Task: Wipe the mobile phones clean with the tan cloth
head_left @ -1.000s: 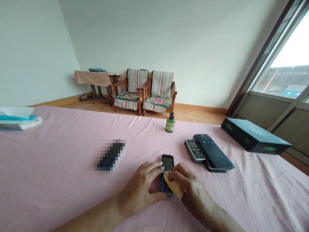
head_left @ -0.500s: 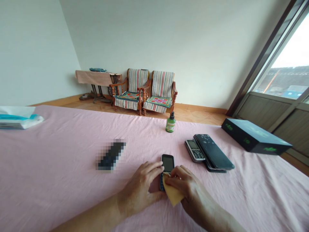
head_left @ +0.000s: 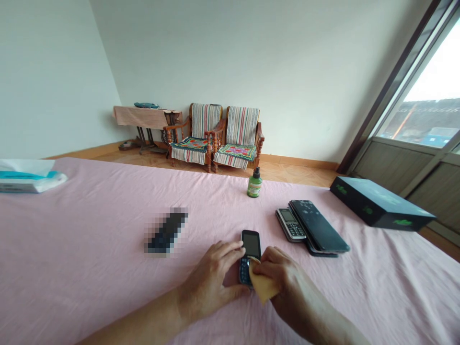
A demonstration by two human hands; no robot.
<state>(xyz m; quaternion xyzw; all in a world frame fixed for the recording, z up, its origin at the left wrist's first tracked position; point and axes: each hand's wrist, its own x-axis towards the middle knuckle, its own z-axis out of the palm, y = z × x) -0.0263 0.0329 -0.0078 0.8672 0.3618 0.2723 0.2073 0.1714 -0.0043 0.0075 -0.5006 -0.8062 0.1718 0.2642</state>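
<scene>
A dark keypad phone [head_left: 251,244] lies face up on the pink sheet, its screen end pointing away from me. My left hand [head_left: 212,274] steadies it, fingertips on the left edge by the screen and thumb at the near end. Pinched in my right hand [head_left: 283,272] is a yellow cloth [head_left: 265,286], pressed on the right side of the keypad. Part of the keypad is hidden under cloth and fingers. To the right, a silver keypad phone [head_left: 292,225] leans against a stack of dark smartphones [head_left: 319,227].
A green spray bottle [head_left: 254,184] stands beyond the phone. On the left are a blurred-out dark object [head_left: 167,232] and a tissue pack [head_left: 32,179]. A black box [head_left: 381,201] sits at the right. Two chairs [head_left: 235,139] stand past the pink sheet's [head_left: 89,215] far edge.
My right hand has shifted the cloth slightly right on the keypad, uncovering more keys on the left. My left hand stays on the phone.
</scene>
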